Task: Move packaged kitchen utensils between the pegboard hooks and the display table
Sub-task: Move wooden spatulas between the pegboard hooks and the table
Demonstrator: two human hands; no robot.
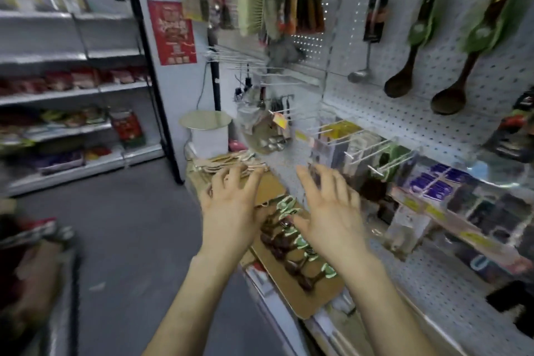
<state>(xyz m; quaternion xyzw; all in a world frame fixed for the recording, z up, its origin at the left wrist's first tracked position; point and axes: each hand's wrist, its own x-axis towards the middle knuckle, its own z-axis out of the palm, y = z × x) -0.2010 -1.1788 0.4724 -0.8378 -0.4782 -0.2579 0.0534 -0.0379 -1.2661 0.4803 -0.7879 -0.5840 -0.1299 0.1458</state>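
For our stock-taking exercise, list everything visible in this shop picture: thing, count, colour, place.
pegboard: one, white, right wall
hung spoons: two, brown with green cards, pegboard top right
ladle: one, silver, pegboard, left of them
hooks: several, white, pegboard centre
table: one, brown top, below pegboard
table spoons: a row, brown with green cards, on table
poster: one, red, back panel
shelves: several, white, stocked, left
left hand: fingers spread, over table spoons
right hand: fingers spread, over table spoons

Head view; faces down, forward
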